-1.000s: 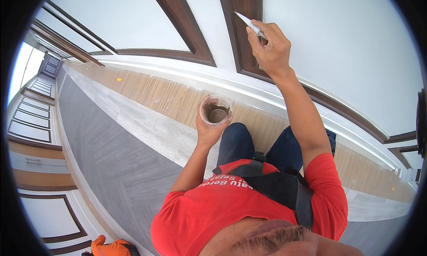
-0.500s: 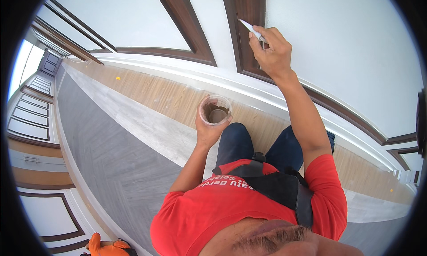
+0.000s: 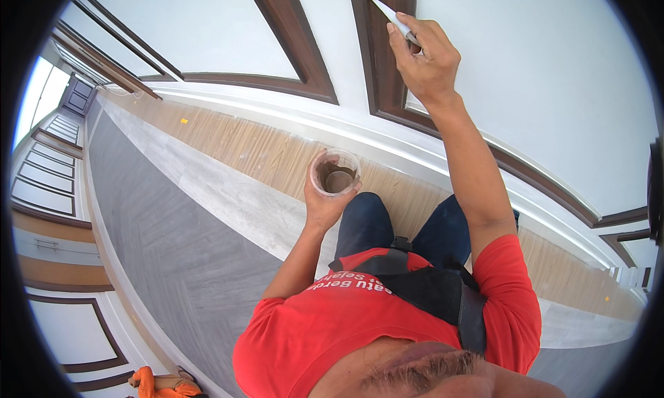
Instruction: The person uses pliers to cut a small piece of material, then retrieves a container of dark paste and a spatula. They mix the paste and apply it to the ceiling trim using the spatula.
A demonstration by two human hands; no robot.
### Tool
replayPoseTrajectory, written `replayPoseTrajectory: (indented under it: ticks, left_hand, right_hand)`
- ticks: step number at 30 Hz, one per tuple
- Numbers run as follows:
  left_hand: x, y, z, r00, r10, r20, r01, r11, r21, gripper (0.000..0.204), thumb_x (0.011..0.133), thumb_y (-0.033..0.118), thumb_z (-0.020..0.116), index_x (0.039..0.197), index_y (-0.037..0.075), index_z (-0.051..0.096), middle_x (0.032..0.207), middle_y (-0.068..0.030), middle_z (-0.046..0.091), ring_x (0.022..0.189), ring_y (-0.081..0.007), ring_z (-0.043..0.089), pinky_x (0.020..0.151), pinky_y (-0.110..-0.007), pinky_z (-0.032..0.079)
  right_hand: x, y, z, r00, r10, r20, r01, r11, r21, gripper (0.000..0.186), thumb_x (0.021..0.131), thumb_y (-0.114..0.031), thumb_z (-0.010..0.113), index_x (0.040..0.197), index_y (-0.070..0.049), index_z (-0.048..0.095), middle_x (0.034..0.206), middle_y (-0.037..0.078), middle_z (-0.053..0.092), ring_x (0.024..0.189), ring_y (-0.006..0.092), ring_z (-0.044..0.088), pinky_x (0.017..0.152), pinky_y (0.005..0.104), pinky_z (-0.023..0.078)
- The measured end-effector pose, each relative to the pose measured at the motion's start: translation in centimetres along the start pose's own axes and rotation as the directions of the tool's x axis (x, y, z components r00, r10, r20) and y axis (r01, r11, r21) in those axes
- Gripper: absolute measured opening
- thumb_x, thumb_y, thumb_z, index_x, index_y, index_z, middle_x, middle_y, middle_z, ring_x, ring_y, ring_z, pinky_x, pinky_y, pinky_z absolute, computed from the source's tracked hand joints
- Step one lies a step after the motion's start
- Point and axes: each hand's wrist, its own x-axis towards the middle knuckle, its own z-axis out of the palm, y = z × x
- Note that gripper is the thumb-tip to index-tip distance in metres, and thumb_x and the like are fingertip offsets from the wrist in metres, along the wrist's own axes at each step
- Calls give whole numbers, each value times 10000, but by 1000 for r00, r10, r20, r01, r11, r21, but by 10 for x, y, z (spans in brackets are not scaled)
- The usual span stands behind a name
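Observation:
My left hand (image 3: 325, 203) is wrapped around a clear plastic cup (image 3: 319, 161), held upright in front of my knees. Brown paint or paste coats the cup's inside wall and covers its bottom. Raised high at the right, my right hand (image 3: 432, 66) pinches a white, pointed tool (image 3: 389, 14) between thumb and fingers; its exact kind is not plain. The slim tip reaches up and left over the dark brown wall moulding (image 3: 384, 73), near its left edge. Whether the tip touches the wood cannot be made out.
White wall panels (image 3: 526, 66) framed in brown moulding run along the far side, above a white baseboard (image 3: 277, 118). Wood-look and grey flooring (image 3: 187, 211) stretches off to the left. A person in orange (image 3: 162, 384) is at the lower left.
My right hand has moved up along the moulding, taking the white tool's tip higher. The cup in my left hand stays nearly still. The person in orange has shifted slightly.

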Motion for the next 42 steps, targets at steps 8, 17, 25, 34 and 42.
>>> replayPoseTrajectory:
  ticks: [8,17,25,34,42]
  left_hand:
    - [-1,-4,-1,1000,17,15,-17,1000,-2,861,676,8,868,1410,5,418,1230,-124,571,1123,-223,609,968,-355,522]
    - [-3,-6,-1,1000,6,20,-6,1000,-12,862,677,-1,865,1412,5,415,1231,-124,568,1115,-225,613,956,-355,528]
    - [-5,-11,1,999,20,33,-20,1000,-4,870,678,8,871,1416,5,411,1237,-122,568,1134,-223,605,975,-355,518]
    - [-8,-12,1,1000,-6,26,6,1000,-21,874,680,7,871,1421,6,408,1243,-127,568,1140,-225,605,981,-360,517]
    - [-9,-11,3,999,2,38,-2,1000,-2,882,677,27,874,1422,0,402,1243,-131,561,1141,-231,600,987,-360,503]
  right_hand:
    - [-8,-3,-5,997,40,67,-39,999,-10,175,840,-93,773,1000,-31,735,758,74,657,544,155,595,492,275,468]
    - [-39,7,-10,987,29,156,-22,999,-45,182,835,-83,774,997,-10,733,769,92,670,564,167,619,496,273,479]
    - [-29,6,-3,998,-18,61,18,1000,-6,184,830,-66,775,1001,-11,733,760,87,667,553,171,614,484,271,478]
    - [-52,12,-7,985,-28,172,36,998,-44,193,819,-58,779,1004,-26,733,778,77,666,561,175,624,492,277,491]
    - [-56,14,-7,987,-27,158,33,999,-33,194,810,-55,780,996,-25,735,771,67,663,557,173,620,490,279,489]
